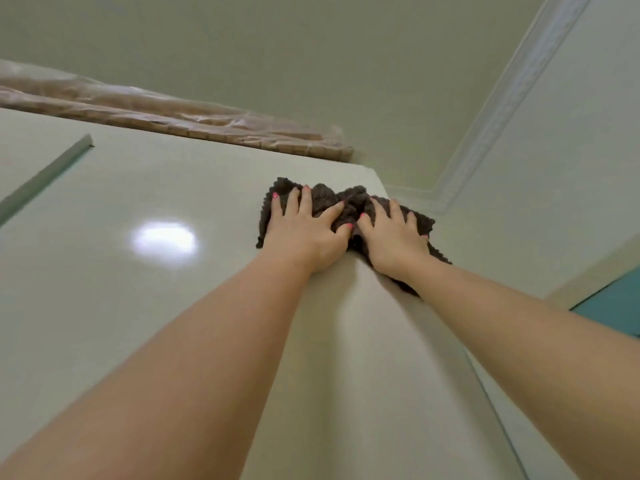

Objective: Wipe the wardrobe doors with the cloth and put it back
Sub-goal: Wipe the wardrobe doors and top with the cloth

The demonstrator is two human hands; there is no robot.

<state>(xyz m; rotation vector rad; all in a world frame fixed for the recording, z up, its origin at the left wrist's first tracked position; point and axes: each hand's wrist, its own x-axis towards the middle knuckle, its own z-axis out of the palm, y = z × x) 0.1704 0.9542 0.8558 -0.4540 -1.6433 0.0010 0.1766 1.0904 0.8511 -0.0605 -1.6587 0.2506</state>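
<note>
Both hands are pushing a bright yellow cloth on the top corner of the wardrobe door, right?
Not quite: the head view shows the cloth is dark brown, not yellow. Both the left hand and right hand do press it on the wardrobe door near its top corner.

Bunched dark cloth (349,202) on glossy wardrobe door (138,188)

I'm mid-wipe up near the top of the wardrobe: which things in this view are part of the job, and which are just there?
Part of the job:
- dark cloth, bunched under both hands
- left hand and right hand, pressing it flat
- wardrobe door, glossy and pale

Just there:
- plastic-wrapped roll on top of the wardrobe
- ceiling moulding
- teal panel at right
</note>
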